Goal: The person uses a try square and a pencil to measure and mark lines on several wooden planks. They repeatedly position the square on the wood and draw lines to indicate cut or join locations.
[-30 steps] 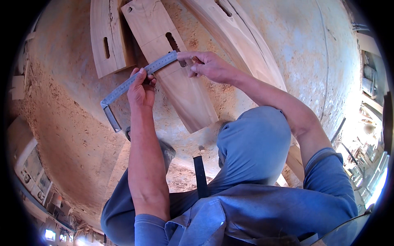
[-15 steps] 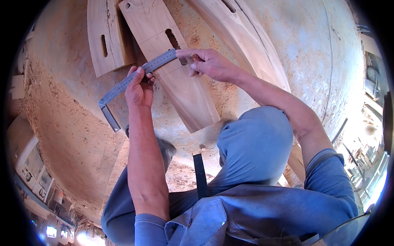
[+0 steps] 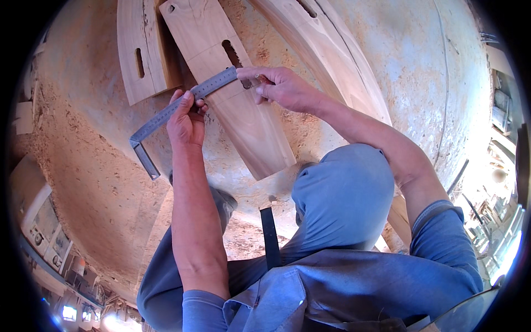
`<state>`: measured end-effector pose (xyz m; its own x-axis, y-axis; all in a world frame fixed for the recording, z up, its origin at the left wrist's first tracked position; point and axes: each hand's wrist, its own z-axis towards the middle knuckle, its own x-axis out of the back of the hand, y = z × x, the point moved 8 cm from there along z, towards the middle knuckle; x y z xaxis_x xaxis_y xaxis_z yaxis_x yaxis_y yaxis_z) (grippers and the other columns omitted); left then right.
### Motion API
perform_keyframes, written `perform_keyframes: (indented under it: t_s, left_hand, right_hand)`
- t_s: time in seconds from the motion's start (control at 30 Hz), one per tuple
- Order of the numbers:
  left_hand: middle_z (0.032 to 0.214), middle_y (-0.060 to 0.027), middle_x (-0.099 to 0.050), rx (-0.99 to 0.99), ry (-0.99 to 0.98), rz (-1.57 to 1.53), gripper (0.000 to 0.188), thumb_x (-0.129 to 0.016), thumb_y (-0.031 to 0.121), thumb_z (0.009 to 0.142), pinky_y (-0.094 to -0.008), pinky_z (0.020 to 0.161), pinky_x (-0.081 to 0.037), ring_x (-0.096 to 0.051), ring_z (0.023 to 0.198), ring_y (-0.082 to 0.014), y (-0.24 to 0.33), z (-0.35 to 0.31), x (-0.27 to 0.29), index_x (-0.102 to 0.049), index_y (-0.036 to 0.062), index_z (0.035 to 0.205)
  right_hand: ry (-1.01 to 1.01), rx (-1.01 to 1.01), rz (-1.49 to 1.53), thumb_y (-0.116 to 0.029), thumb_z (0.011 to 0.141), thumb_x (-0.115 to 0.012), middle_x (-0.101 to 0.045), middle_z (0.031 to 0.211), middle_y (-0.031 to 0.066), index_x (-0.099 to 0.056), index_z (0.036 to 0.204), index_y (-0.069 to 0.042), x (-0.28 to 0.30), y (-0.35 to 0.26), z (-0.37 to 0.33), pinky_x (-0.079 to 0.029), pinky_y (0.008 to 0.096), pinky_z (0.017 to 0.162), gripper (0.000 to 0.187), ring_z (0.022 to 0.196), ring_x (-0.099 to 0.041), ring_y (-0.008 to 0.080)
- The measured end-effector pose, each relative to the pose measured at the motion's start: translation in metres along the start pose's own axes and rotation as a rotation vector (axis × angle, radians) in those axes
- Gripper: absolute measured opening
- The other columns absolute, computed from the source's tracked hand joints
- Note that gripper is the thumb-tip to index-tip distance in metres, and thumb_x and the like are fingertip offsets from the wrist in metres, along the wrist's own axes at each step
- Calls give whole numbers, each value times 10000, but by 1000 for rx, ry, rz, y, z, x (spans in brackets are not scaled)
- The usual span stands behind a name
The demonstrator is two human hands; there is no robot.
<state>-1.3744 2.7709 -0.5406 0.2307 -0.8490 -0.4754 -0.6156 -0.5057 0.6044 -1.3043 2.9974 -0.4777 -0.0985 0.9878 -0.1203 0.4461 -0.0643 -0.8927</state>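
My left hand point(image 3: 187, 119) grips a metal try square point(image 3: 161, 120) by its ruled blade, thumb on top and fingers curled beneath. The blade slants up to the right, and its far end lies over a pale wooden board point(image 3: 251, 130) with a dark slot cut through it. The square's short stock point(image 3: 146, 160) hangs at the lower left, off the board. My right hand point(image 3: 282, 88) stretches its index finger to the blade's end, beside the slot. Its other fingers are curled around a thin reddish stick, seemingly a pencil point(image 3: 264, 79), mostly hidden. A faint line crosses the board above the blade.
A slotted, cracked wooden piece point(image 3: 133, 55) lies left of the board, and a long curved one point(image 3: 332, 61) lies right of it. All rest on a dusty floor point(image 3: 99, 149). My bent knee point(image 3: 345, 193) is close below. Scrap wood point(image 3: 498, 205) litters the far right.
The try square has shifted slightly to the left and down, with my left hand moving along. My right hand stays nearly in place by the blade's end. The boards have not moved.
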Motion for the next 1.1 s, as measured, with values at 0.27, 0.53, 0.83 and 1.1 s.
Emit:
perform_keyframes:
  t_s: [0.27,0.53,0.83,1.1]
  left_hand:
    - [989,-143,-660,-2,6,-6,392,-673,6,890,-380,665,-531,-629,738,-239,0,0,1,-498,90,1231]
    - [986,-147,-657,-3,2,-6,389,-674,8,889,-381,666,-535,-631,742,-245,1,-3,-1,-498,78,1229]
    - [967,-139,-658,-10,-6,-8,360,-672,8,889,-379,647,-539,-638,724,-246,0,1,2,-514,82,1203]
    - [978,-142,-660,-10,-16,-6,360,-672,8,889,-383,663,-532,-634,735,-243,0,0,0,-508,79,1202]
  right_hand:
    - [3,4,2,19,904,-480,-426,774,-10,-564,1363,-107,0,0,0,-566,296,790,482,726,-498,99]
    - [14,12,17,21,903,-493,-452,800,-6,-576,1350,-105,-1,4,1,-565,290,783,473,742,-507,100]
    - [14,-1,15,22,893,-498,-454,791,-8,-572,1356,-97,-1,2,0,-552,286,756,484,731,-509,99]
    - [10,3,-5,13,889,-497,-456,795,-7,-557,1367,-89,-1,2,0,-554,290,771,493,736,-506,97]
